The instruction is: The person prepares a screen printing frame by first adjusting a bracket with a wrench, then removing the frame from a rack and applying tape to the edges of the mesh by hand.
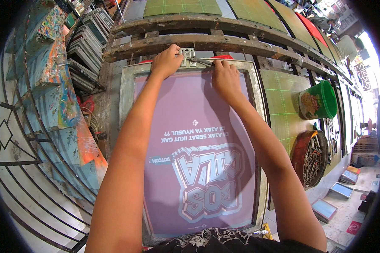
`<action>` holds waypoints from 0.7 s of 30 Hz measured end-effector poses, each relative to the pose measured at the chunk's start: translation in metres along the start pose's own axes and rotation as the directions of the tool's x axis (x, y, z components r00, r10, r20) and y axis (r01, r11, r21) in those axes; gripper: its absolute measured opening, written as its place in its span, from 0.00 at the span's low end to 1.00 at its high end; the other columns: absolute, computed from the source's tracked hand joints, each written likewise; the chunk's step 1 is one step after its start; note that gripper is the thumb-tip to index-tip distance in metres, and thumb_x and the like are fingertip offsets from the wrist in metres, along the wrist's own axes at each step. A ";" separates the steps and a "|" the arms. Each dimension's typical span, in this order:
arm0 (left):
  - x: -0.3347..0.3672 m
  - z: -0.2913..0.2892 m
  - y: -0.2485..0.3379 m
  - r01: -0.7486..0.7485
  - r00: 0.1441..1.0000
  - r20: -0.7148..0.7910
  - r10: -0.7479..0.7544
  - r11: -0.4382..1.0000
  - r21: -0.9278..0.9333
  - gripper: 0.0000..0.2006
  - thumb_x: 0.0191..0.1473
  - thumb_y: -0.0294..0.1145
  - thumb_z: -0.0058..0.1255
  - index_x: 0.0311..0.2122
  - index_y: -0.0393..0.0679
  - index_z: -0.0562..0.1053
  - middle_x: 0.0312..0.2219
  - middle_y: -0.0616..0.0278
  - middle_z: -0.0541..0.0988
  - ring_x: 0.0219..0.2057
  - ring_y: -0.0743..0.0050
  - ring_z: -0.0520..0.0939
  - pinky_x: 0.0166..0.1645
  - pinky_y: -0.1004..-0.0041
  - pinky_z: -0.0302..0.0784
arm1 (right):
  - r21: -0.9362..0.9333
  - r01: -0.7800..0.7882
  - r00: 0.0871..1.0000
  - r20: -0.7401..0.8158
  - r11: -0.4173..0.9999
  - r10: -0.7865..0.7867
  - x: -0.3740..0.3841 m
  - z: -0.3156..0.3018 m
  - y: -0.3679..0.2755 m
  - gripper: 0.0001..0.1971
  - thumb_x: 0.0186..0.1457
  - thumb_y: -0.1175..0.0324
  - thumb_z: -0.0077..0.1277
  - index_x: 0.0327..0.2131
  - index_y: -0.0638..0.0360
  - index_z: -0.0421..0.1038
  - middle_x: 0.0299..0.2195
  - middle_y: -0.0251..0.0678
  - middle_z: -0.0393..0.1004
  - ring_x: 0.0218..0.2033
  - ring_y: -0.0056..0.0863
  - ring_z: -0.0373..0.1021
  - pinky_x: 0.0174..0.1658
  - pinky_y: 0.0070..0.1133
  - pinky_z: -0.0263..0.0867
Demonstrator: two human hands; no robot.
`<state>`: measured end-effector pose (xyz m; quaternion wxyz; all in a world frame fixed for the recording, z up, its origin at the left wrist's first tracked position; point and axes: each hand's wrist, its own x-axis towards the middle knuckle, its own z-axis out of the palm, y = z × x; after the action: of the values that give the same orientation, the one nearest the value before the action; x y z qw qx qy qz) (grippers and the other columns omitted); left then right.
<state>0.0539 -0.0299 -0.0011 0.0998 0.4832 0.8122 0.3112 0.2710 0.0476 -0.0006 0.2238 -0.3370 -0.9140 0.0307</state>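
Observation:
A screen-printing frame (259, 109) lies flat before me, its purple mesh (177, 107) bearing a pale blue lettered design that appears upside down. At the middle of its far edge sits a perforated metal bracket (187, 54). My left hand (166, 63) is closed at the bracket's left side, fingers curled over the frame's far edge and the metal. In my closed right hand (228, 79) is a slim dark wrench (204, 62); its head meets a bolt on the bracket. Red material (223, 57) shows behind the right hand. The right fingertips are partly hidden.
Worn rails (173, 43) cross beyond the frame, with green gridded boards (183, 7) behind. On the right stand a green bucket (326, 99) and a round tub (299, 160) full of bolts. Stacked frames (86, 46), paint-stained steps (50, 109) and a metal railing (19, 163) occupy the left.

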 end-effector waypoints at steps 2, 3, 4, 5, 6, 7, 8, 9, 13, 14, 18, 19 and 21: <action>0.000 0.001 0.000 -0.003 1.000 -0.003 0.003 1.000 -0.002 0.19 0.54 0.44 0.46 0.49 0.46 0.69 0.45 0.57 0.79 0.47 0.55 0.79 0.49 0.62 0.71 | 0.009 -0.024 1.000 -0.005 1.000 0.024 -0.002 0.000 -0.001 0.12 0.52 0.69 0.46 0.41 0.60 0.68 0.38 0.46 0.71 0.39 0.49 0.67 0.44 0.40 0.63; 0.001 0.001 0.000 -0.001 1.000 -0.004 0.001 1.000 -0.003 0.19 0.54 0.44 0.46 0.49 0.46 0.69 0.45 0.57 0.79 0.46 0.55 0.79 0.49 0.62 0.72 | -0.003 -0.055 0.998 -0.018 0.998 0.055 -0.003 0.002 -0.006 0.12 0.52 0.69 0.46 0.41 0.60 0.68 0.38 0.46 0.70 0.39 0.49 0.67 0.44 0.40 0.63; 0.001 0.001 -0.001 0.001 1.000 -0.006 -0.001 1.000 -0.002 0.19 0.55 0.45 0.46 0.48 0.46 0.69 0.45 0.57 0.79 0.46 0.54 0.79 0.48 0.62 0.72 | -0.013 -0.086 0.996 -0.032 0.996 0.085 -0.004 0.003 -0.011 0.12 0.52 0.68 0.47 0.41 0.60 0.67 0.38 0.46 0.70 0.39 0.49 0.67 0.44 0.40 0.63; 0.001 0.000 -0.001 -0.006 1.000 -0.006 0.006 1.000 0.001 0.19 0.55 0.45 0.46 0.48 0.46 0.69 0.45 0.57 0.79 0.46 0.54 0.79 0.48 0.62 0.72 | -0.005 -0.093 0.996 -0.010 0.996 0.093 -0.005 0.000 -0.012 0.14 0.52 0.68 0.49 0.42 0.60 0.67 0.39 0.45 0.71 0.40 0.49 0.67 0.44 0.40 0.63; 0.000 0.000 -0.001 -0.011 1.000 -0.007 0.011 1.000 0.005 0.19 0.55 0.45 0.46 0.48 0.46 0.69 0.45 0.57 0.79 0.46 0.54 0.79 0.48 0.61 0.72 | 0.002 -0.100 0.995 0.013 0.995 0.100 -0.005 -0.002 -0.013 0.15 0.52 0.67 0.51 0.43 0.59 0.66 0.40 0.45 0.71 0.40 0.49 0.67 0.45 0.40 0.63; 0.000 0.001 -0.001 -0.020 1.000 -0.004 0.020 1.000 0.006 0.19 0.55 0.45 0.46 0.48 0.46 0.69 0.45 0.57 0.79 0.46 0.54 0.79 0.48 0.61 0.72 | 0.007 -0.111 0.993 0.036 0.994 0.110 -0.006 -0.005 -0.014 0.17 0.51 0.66 0.53 0.45 0.58 0.66 0.41 0.44 0.71 0.41 0.49 0.67 0.45 0.39 0.63; 0.000 0.002 -0.001 -0.025 1.000 -0.008 0.025 1.000 0.004 0.19 0.55 0.45 0.46 0.48 0.46 0.69 0.45 0.57 0.79 0.46 0.54 0.79 0.48 0.61 0.72 | 0.054 -0.069 0.997 0.031 0.996 0.068 -0.005 -0.005 -0.008 0.17 0.51 0.67 0.53 0.45 0.58 0.66 0.41 0.44 0.71 0.41 0.49 0.67 0.45 0.40 0.63; 0.001 0.002 -0.001 -0.030 0.999 -0.012 0.030 1.000 0.002 0.19 0.56 0.46 0.46 0.48 0.46 0.69 0.45 0.57 0.79 0.46 0.54 0.79 0.48 0.61 0.72 | 0.099 -0.028 0.999 0.025 0.995 0.025 -0.004 -0.006 0.001 0.17 0.51 0.67 0.52 0.45 0.58 0.66 0.41 0.45 0.71 0.41 0.49 0.67 0.45 0.40 0.64; -0.001 0.001 -0.002 -0.020 1.000 -0.009 0.020 1.000 0.002 0.19 0.56 0.46 0.46 0.49 0.46 0.69 0.45 0.58 0.79 0.45 0.53 0.79 0.48 0.61 0.72 | -0.040 -0.088 0.996 -0.028 0.995 0.087 -0.007 0.007 -0.012 0.14 0.50 0.71 0.48 0.42 0.60 0.67 0.38 0.43 0.71 0.38 0.48 0.67 0.43 0.40 0.64; -0.001 0.000 -0.001 -0.016 1.000 -0.005 0.016 1.000 0.017 0.19 0.56 0.46 0.46 0.49 0.46 0.69 0.45 0.58 0.79 0.46 0.53 0.79 0.48 0.61 0.72 | -0.014 -0.050 0.999 -0.023 0.999 0.049 -0.008 0.005 -0.010 0.14 0.49 0.71 0.48 0.42 0.60 0.67 0.38 0.43 0.71 0.38 0.48 0.67 0.43 0.40 0.64; -0.003 0.001 0.004 0.010 1.000 0.016 -0.010 1.000 0.005 0.20 0.56 0.47 0.46 0.49 0.46 0.69 0.45 0.58 0.79 0.46 0.53 0.79 0.49 0.60 0.72 | -0.025 -0.025 1.000 -0.010 0.999 0.025 -0.013 -0.001 -0.011 0.14 0.50 0.71 0.46 0.41 0.61 0.66 0.38 0.44 0.71 0.38 0.48 0.67 0.42 0.39 0.64; -0.002 -0.001 0.003 0.016 1.000 0.020 -0.015 1.000 -0.004 0.20 0.56 0.47 0.46 0.49 0.47 0.69 0.45 0.58 0.79 0.46 0.53 0.79 0.49 0.60 0.72 | -0.047 -0.053 0.998 -0.017 0.997 0.053 -0.013 0.001 -0.015 0.13 0.50 0.71 0.46 0.41 0.61 0.66 0.37 0.45 0.71 0.38 0.48 0.67 0.42 0.39 0.64; -0.001 -0.002 0.003 0.001 1.000 0.005 -0.001 1.000 0.016 0.20 0.56 0.47 0.46 0.49 0.47 0.69 0.45 0.58 0.79 0.46 0.54 0.79 0.49 0.60 0.72 | -0.054 -0.027 0.999 0.019 0.998 0.028 -0.022 0.002 -0.015 0.16 0.51 0.69 0.48 0.45 0.59 0.65 0.39 0.45 0.70 0.40 0.47 0.67 0.43 0.39 0.64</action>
<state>0.0559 -0.0307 0.0017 0.0981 0.4843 0.8146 0.3037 0.2755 0.0226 -0.0080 0.2052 -0.3552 -0.9119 0.0124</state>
